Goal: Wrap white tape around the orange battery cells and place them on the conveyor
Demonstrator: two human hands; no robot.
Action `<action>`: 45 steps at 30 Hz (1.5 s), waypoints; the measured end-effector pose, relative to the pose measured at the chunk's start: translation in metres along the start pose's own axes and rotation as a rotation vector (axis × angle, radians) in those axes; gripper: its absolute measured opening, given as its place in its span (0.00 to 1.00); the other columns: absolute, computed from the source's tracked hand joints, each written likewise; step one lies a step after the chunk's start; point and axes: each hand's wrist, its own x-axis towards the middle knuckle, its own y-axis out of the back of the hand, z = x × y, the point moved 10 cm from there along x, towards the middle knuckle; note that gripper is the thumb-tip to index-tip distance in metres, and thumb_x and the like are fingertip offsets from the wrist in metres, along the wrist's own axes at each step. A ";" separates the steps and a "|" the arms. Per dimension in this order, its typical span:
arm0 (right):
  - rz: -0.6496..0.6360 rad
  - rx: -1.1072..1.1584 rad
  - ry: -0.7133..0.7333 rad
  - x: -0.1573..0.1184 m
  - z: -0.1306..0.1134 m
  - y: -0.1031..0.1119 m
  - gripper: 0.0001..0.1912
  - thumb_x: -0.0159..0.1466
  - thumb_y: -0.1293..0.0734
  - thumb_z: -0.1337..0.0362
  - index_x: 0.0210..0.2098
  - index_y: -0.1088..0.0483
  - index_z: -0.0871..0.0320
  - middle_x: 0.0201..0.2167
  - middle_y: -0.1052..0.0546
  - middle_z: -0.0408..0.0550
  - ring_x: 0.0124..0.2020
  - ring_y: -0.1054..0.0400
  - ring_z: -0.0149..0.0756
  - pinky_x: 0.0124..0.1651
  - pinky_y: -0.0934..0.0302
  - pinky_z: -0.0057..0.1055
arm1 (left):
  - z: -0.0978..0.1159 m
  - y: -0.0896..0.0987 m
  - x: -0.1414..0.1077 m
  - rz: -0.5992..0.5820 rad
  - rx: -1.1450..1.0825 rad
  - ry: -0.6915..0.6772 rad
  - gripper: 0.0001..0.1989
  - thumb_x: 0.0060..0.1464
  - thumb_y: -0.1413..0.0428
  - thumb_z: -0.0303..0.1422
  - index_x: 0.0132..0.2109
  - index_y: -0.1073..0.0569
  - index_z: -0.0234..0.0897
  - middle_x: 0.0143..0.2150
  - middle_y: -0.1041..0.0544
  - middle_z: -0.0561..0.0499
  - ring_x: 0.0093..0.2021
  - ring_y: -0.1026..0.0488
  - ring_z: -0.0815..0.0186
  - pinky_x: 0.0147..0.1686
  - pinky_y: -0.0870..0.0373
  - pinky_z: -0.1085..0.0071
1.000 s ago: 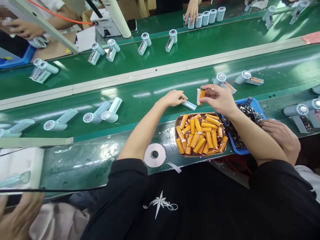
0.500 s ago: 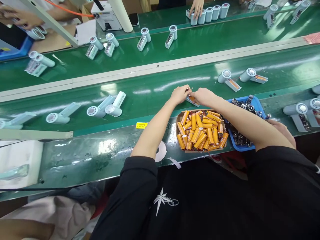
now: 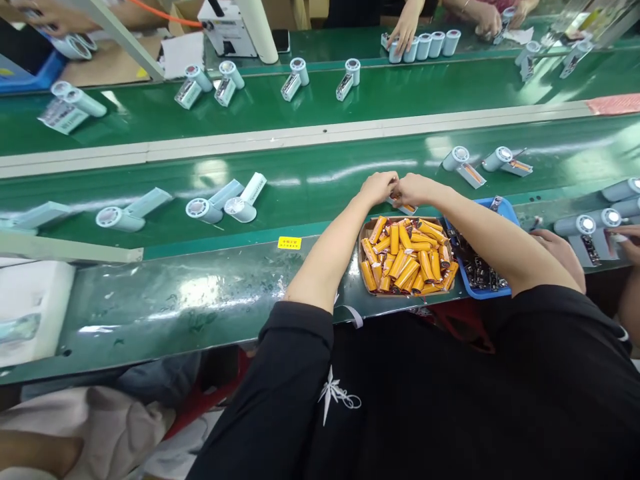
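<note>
My left hand [image 3: 379,188] and my right hand [image 3: 414,190] meet at the near edge of the green belt, fingers bent together around a light blue fan housing [image 3: 407,208]. Only its open handle shows below my fingers; the rest is covered. Just nearer to me sits a box of orange wrapped battery cells [image 3: 405,260]. Beside it on the right, partly under my right forearm, a blue tray [image 3: 484,293] holds small dark circuit boards.
Light blue fans [image 3: 120,219] lie on the belt at left, and two open ones [image 3: 457,159] at right. A yellow label [image 3: 289,243] marks the bench edge. Co-workers' hands [image 3: 406,30] handle fans across the belt; others are at the right edge.
The view has shifted slightly. My hands stay together at the housing, with the fingers drawn closer over it. A co-worker's hand has appeared at the right edge, by the fans.
</note>
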 end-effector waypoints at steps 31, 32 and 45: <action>0.443 0.517 0.008 -0.116 0.063 0.002 0.16 0.73 0.29 0.65 0.57 0.15 0.54 0.55 0.15 0.50 0.55 0.18 0.49 0.65 0.26 0.47 | -0.011 0.072 -0.174 0.163 0.060 -0.080 0.21 0.71 0.41 0.38 0.67 0.24 0.43 0.70 0.22 0.43 0.71 0.27 0.53 0.74 0.31 0.53; 0.473 0.551 0.041 -0.139 0.055 -0.001 0.17 0.75 0.30 0.61 0.60 0.17 0.51 0.56 0.15 0.47 0.56 0.18 0.48 0.65 0.25 0.48 | -0.023 0.072 -0.219 0.157 0.063 -0.060 0.16 0.71 0.40 0.42 0.61 0.20 0.46 0.64 0.17 0.45 0.66 0.22 0.52 0.71 0.27 0.52; 0.248 1.303 0.233 -0.220 -0.176 0.016 0.20 0.73 0.24 0.49 0.62 0.18 0.47 0.33 0.14 0.40 0.26 0.20 0.37 0.30 0.25 0.32 | -0.019 0.076 -0.421 0.402 0.250 0.028 0.13 0.64 0.35 0.39 0.55 0.20 0.51 0.59 0.16 0.45 0.72 0.29 0.40 0.71 0.28 0.32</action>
